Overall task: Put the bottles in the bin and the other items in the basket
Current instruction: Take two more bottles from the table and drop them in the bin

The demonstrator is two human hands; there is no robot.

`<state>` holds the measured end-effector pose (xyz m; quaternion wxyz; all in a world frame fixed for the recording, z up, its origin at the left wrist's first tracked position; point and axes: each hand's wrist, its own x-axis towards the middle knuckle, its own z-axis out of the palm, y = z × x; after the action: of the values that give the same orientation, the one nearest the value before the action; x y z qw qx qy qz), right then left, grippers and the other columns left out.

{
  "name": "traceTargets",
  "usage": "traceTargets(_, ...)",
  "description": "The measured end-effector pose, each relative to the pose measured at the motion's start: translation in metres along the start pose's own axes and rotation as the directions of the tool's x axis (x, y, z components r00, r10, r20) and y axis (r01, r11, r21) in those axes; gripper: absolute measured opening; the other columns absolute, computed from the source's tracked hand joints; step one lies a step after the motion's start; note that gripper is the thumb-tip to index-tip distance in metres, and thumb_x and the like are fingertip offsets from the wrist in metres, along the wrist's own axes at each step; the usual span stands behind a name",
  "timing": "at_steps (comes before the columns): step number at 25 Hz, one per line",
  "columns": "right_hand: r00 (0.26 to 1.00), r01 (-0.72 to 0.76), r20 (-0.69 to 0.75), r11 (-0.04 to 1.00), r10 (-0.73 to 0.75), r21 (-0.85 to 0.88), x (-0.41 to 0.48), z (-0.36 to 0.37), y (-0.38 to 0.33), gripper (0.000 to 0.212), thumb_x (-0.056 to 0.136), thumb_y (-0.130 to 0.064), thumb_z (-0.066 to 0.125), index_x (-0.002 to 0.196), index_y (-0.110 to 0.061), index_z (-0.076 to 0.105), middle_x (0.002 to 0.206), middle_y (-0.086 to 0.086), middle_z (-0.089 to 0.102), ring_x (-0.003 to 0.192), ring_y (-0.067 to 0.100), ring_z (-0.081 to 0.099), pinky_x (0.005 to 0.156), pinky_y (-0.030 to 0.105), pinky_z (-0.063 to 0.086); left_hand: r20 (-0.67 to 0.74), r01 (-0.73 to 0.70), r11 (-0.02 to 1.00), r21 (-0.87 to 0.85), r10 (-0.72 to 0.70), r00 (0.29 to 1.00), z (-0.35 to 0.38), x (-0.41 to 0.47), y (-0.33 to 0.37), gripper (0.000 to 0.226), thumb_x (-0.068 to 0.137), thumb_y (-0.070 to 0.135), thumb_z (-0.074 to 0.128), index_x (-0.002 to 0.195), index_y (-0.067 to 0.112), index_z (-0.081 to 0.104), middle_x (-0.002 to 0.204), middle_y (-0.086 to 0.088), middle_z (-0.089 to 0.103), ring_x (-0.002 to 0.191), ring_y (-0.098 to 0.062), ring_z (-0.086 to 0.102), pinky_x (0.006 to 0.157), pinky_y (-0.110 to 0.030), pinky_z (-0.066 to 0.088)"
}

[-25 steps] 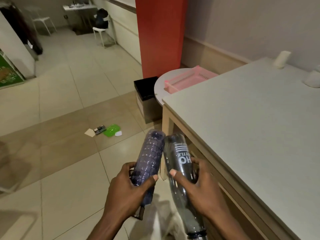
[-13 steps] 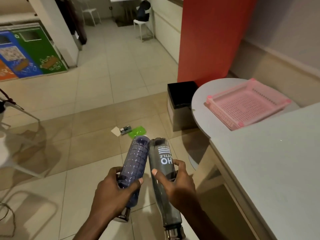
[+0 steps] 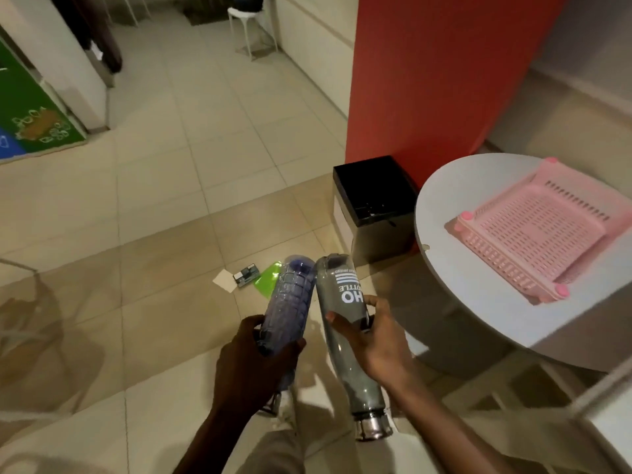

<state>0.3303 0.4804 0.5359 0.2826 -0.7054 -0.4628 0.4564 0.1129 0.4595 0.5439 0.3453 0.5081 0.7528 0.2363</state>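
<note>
My left hand grips a ribbed blue bottle, base pointing forward. My right hand grips a grey bottle with white lettering, its metal cap toward me. The two bottles are held side by side, almost touching. Ahead stands a square black bin, open at the top, against a red pillar. A pink slotted basket sits on a round white table to the right. On the floor beyond the bottles lie a white card, a small dark object and a green flat item.
A red pillar rises behind the bin. A green and blue printed panel stands at the far left. A white stool is at the back. Tiled floor lies between me and the bin.
The view has moved forward and right: the bin, the round table and the pink basket are nearer and larger. Both hands still hold their bottles the same way.
</note>
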Motion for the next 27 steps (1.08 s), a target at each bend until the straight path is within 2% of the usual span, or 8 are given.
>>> traceTargets(5,0.992,-0.058,-0.112,0.996,0.065,0.061,0.047,0.022,-0.052,0.080,0.065,-0.084,0.070,0.126,-0.042,0.040,0.092,-0.014,0.074,0.078,0.005,0.075,0.067,0.029,0.062,0.088,-0.104,0.994,0.023,0.101,0.991,-0.038,0.102,0.021,0.086,0.072,0.059,0.087,0.143,0.022,0.055,0.122,0.000,0.075,0.092,-0.018,0.073,0.081,-0.039,0.065)
traceTargets(8,0.975,-0.112,-0.185,0.991,0.123,0.071,0.076,0.023,-0.066,0.082,0.064,-0.084,0.069,0.127,-0.038,0.042,0.091,-0.012,0.074,0.078,0.007,0.075,0.075,0.038,0.064,0.141,-0.169,0.984,0.049,0.160,0.977,-0.042,0.152,0.038,0.085,0.073,0.060,0.087,0.142,0.022,0.055,0.121,0.002,0.075,0.088,-0.014,0.070,0.078,-0.033,0.062)
traceTargets(11,0.955,-0.172,-0.220,0.977,0.198,0.129,0.108,0.013,-0.069,0.087,0.061,-0.086,0.068,0.128,-0.036,0.041,0.092,-0.013,0.072,0.079,0.009,0.075,0.078,0.042,0.065,0.176,-0.198,0.979,0.050,0.187,0.967,-0.028,0.191,0.063,0.077,0.074,0.060,0.086,0.136,0.024,0.059,0.113,0.008,0.076,0.083,-0.004,0.068,0.072,-0.024,0.056)
traceTargets(14,0.940,-0.215,-0.230,0.960,0.253,0.177,0.148,-0.002,-0.070,0.084,0.066,-0.080,0.073,0.128,-0.032,0.043,0.096,-0.016,0.070,0.080,0.009,0.076,0.078,0.041,0.066,0.224,-0.216,0.974,0.064,0.197,0.955,-0.005,0.226,0.086,0.068,0.072,0.060,0.087,0.125,0.026,0.060,0.089,0.025,0.067,0.069,0.011,0.065,0.058,-0.014,0.054)
traceTargets(16,0.933,-0.237,-0.209,0.938,0.292,0.252,0.186,-0.015,-0.068,0.080,0.071,-0.073,0.077,0.129,-0.029,0.044,0.104,-0.012,0.070,0.081,0.012,0.077,0.074,0.038,0.066,0.252,-0.221,0.972,0.077,0.196,0.948,0.013,0.254,0.105,0.071,0.072,0.059,0.087,0.128,0.026,0.059,0.086,0.026,0.064,0.069,0.011,0.066,0.056,-0.013,0.054)
traceTargets(20,0.921,-0.286,-0.128,0.862,0.368,0.420,0.269,-0.051,-0.071,0.072,0.078,-0.061,0.081,0.129,-0.024,0.046,0.107,0.000,0.073,0.082,0.017,0.078,0.063,0.030,0.060,0.280,-0.189,0.973,0.131,0.146,0.949,0.052,0.314,0.149,0.078,0.076,0.052,0.088,0.139,0.021,0.054,0.100,0.014,0.070,0.076,-0.002,0.068,0.069,-0.029,0.062)
traceTargets(23,0.915,-0.314,-0.068,0.806,0.399,0.502,0.325,-0.079,-0.069,0.065,0.080,-0.055,0.082,0.127,-0.020,0.055,0.107,0.004,0.077,0.087,0.021,0.078,0.071,0.039,0.065,0.256,-0.169,0.970,0.175,0.121,0.959,0.080,0.357,0.183,0.079,0.078,0.049,0.088,0.142,0.019,0.054,0.108,0.004,0.073,0.083,-0.013,0.069,0.075,-0.032,0.061)
traceTargets(27,0.917,-0.335,0.002,0.767,0.399,0.548,0.369,-0.105,-0.069,0.054,0.082,-0.049,0.082,0.123,-0.022,0.061,0.104,0.006,0.080,0.089,0.027,0.079,0.086,0.054,0.064,0.302,-0.213,0.952,0.221,0.140,0.943,0.104,0.399,0.214,0.081,0.078,0.041,0.090,0.145,0.015,0.052,0.106,-0.001,0.078,0.080,-0.014,0.072,0.075,-0.033,0.062)
